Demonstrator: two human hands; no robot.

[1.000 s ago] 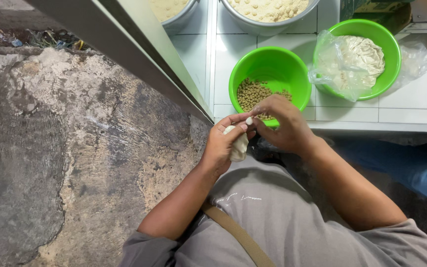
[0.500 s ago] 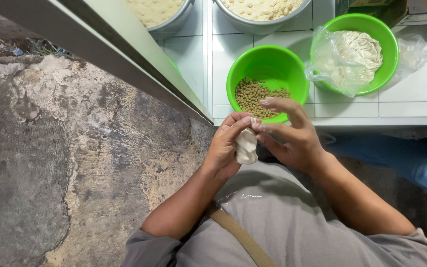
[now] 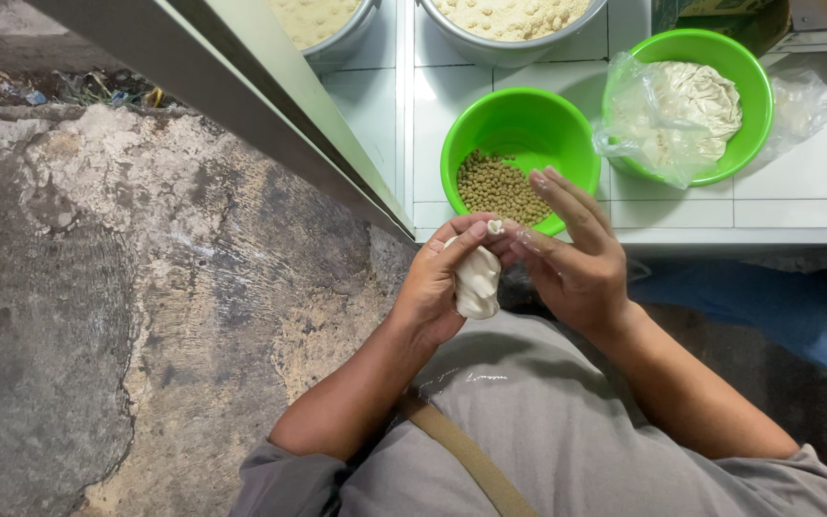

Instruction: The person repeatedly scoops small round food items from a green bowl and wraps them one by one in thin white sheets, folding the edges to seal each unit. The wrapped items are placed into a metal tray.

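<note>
Left hand [image 3: 437, 287] closed around white dough lump [image 3: 478, 282], thumb and forefinger pinching its top tip. Lump held in air over the lap, just below tabletop [image 3: 681, 218] edge. Right hand [image 3: 576, 263] open, fingers spread, fingertips [image 3: 517, 235] touching the lump's tip, gripping nothing. Near bowl [image 3: 521, 134] green, holding small olive-brown pellets [image 3: 502, 187], right above both hands. 2nd green bowl [image 3: 734, 67] beside it, with a plastic bag [image 3: 667, 110] of pale dough inside. Likely soft, light, tacky, easily dented: best cupped around the body with a loose palm, pinching only at the tip. Hard squeeze likely to deform it.
</note>
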